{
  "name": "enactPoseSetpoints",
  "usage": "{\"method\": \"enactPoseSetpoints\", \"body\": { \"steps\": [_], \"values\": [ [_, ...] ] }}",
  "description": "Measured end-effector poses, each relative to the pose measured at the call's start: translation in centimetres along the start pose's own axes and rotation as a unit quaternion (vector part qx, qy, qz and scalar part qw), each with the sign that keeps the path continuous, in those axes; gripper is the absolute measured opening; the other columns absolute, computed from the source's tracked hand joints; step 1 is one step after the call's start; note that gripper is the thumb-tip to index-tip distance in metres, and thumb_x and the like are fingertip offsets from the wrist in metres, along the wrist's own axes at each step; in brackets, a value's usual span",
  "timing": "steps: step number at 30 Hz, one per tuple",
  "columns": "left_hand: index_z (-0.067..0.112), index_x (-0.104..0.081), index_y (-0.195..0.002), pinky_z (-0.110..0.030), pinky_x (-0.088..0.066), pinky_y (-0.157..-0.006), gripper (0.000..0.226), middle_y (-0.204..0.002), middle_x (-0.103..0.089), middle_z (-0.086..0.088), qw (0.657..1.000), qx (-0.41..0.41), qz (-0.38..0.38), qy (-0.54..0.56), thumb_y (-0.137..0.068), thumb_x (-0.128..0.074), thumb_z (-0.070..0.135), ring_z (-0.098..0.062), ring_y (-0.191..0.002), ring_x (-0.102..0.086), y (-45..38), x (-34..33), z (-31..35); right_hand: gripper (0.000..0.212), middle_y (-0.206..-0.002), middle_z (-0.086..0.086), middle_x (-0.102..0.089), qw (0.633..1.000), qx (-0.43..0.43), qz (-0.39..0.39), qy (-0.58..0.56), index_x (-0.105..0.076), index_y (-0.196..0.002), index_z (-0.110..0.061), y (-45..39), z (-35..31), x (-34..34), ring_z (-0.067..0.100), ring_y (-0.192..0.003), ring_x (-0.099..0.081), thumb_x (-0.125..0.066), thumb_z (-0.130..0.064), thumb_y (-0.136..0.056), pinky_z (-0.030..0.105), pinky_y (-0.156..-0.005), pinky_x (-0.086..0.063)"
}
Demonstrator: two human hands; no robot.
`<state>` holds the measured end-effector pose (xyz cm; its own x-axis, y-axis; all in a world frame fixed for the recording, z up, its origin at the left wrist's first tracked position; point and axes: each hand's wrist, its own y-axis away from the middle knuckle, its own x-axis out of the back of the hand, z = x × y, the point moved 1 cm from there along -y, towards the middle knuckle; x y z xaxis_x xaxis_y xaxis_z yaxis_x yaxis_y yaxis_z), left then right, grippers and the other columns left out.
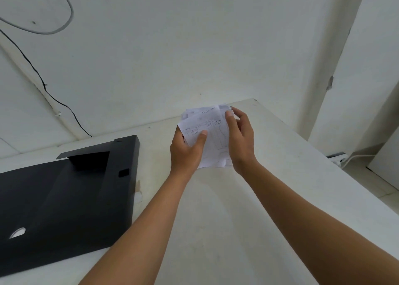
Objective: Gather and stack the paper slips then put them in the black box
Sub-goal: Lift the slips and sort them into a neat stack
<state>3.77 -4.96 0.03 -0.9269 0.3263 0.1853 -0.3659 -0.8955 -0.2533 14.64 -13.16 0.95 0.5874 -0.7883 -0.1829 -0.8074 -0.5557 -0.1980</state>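
Observation:
A loose stack of white paper slips (212, 133) with faint handwriting is held above the far part of the white table (226, 209). My left hand (186, 152) grips the stack's lower left side, thumb on top. My right hand (240, 142) holds its right edge, with the thumb on the upper right corner. The slips are uneven and fanned at the top. The black box (64, 198) lies flat and open on the table to the left of my hands, apart from them.
A white wall rises just behind the table, with a black cable (43, 83) and a grey cable (64, 23) running along it. The table's right edge drops to the floor, where a white cord (354, 157) lies.

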Motion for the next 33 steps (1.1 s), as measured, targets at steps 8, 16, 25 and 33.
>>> {"method": "enactPoseSetpoints", "body": {
  "steps": [8, 16, 25, 33],
  "values": [
    [0.028, -0.051, -0.121, -0.02, -0.053, -0.073, 0.036, -0.106, -0.064, 0.011, 0.999, -0.009, -0.031, -0.002, -0.092, -0.066, 0.012, -0.004, -0.096, -0.063, -0.1, 0.3, -0.7, 0.015, -0.09, -0.012, -0.063, 1.0, 0.0, 0.018, 0.014, -0.065, -0.104, -0.015, -2.0, -1.5, -1.0, 0.003, -0.081, -0.056, -0.058, -0.027, -0.099, 0.02, -0.072, -0.042],
    [0.025, -0.055, -0.118, -0.018, -0.054, -0.067, 0.026, -0.106, -0.066, 0.006, 0.999, -0.032, -0.036, -0.005, -0.094, -0.062, 0.019, -0.012, -0.094, -0.065, 0.0, 0.0, -0.9, 0.028, -0.092, -0.005, -0.065, 0.998, -0.005, 0.044, 0.034, -0.059, -0.095, -0.021, -1.9, -2.1, -1.4, 0.011, -0.08, -0.06, -0.067, -0.047, -0.09, 0.029, -0.07, -0.048],
    [0.029, -0.06, -0.114, -0.026, -0.051, -0.071, 0.031, -0.097, -0.066, 0.009, 0.998, 0.002, 0.024, 0.065, -0.098, -0.053, 0.054, -0.01, -0.088, -0.064, -0.8, -0.1, 1.9, 0.054, -0.121, -0.026, -0.054, 0.994, 0.032, -0.039, 0.096, -0.044, -0.14, -0.035, 0.2, -0.8, -0.7, -0.013, -0.108, -0.053, -0.069, -0.041, -0.093, 0.013, -0.086, -0.044],
    [0.034, -0.064, -0.1, -0.024, -0.052, -0.073, 0.031, -0.097, -0.071, 0.012, 0.995, 0.053, 0.038, 0.081, -0.085, -0.068, 0.06, -0.004, -0.089, -0.067, -0.7, -1.7, 2.8, 0.038, -0.109, -0.004, -0.068, 0.992, -0.002, -0.075, 0.097, -0.057, -0.122, -0.023, 1.0, 2.0, 0.1, 0.012, -0.099, -0.068, -0.064, -0.014, -0.086, 0.032, -0.078, -0.057]
  ]
}}
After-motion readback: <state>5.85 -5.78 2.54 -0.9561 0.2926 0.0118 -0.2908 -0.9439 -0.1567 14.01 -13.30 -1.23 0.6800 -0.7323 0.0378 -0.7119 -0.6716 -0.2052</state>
